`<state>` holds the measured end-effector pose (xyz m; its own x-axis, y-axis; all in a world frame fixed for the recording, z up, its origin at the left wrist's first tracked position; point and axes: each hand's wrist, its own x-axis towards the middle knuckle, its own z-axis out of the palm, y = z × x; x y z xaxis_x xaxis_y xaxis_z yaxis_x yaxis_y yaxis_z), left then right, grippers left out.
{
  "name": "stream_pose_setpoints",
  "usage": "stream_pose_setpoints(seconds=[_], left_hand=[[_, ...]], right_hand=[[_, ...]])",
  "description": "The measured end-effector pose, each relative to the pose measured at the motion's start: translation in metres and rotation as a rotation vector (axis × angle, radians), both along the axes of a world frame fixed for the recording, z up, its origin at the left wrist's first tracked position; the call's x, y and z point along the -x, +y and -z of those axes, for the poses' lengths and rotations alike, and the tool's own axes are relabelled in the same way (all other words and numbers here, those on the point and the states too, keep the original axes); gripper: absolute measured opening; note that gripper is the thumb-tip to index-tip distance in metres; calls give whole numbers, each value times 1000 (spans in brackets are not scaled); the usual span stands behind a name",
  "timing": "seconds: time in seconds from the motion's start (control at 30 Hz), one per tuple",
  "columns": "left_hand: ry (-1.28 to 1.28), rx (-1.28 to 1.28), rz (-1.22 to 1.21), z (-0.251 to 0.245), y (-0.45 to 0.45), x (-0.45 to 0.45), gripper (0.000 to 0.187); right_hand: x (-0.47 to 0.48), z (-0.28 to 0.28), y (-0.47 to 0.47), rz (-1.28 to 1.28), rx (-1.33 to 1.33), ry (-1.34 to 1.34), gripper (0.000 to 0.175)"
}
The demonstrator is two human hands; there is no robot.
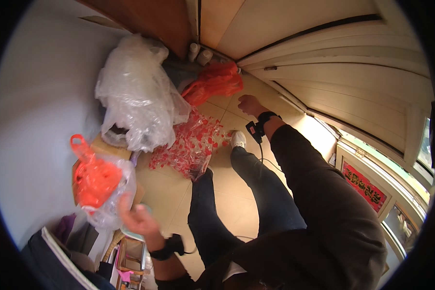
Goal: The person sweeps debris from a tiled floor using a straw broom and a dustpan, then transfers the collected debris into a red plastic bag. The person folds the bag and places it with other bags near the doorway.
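Note:
My left hand [139, 219] is blurred, its fingers apart and nothing seen in it, beside a white plastic bag with a red plastic bag [99, 181] on top. My right hand [250, 104] hangs over the tiled floor with bent fingers, near a red plastic bag [217, 84]; whether the fingers are fully closed is not clear. A large translucent plastic bag [141, 94] stands against the wall. Clear plastic wrapping with red hearts [194, 143] lies on the floor by my feet, partly around one shoe. Each wrist bears a black strapped device with a cable.
White containers [199, 53] stand in the corner. A cardboard box [110, 146] is under the large bag. To the right is a pale panelled door [340, 87], with a red banner [364, 185] farther down. A wooden rack [132, 253] stands at lower left.

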<state>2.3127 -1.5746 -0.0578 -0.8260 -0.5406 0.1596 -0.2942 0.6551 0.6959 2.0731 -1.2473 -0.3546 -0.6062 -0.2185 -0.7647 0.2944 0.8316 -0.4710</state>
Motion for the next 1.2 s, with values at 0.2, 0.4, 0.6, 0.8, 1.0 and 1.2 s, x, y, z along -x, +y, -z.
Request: stream_pose_setpoints(seconds=[0.2, 0.4, 0.6, 0.8, 1.0, 1.2], left_hand=[[-271, -918, 101, 128, 100, 28, 15], [-339, -1062, 17, 193, 106, 4, 15], [-362, -1176, -66, 189, 112, 1, 14], [-424, -1144, -65, 140, 126, 6, 18], [-562, -1237, -121, 82, 148, 42, 51], [-482, -2131, -256, 15, 163, 102, 65]], right_hand=[[6, 104, -19, -80, -77, 345, 68], [20, 154, -31, -71, -35, 30, 68], [-4, 110, -20, -342, -143, 144, 39], [-8, -60, 28, 321, 495, -51, 29], [1, -265, 79, 266, 655, -201, 31], [-29, -393, 101, -109, 606, -258, 17]])
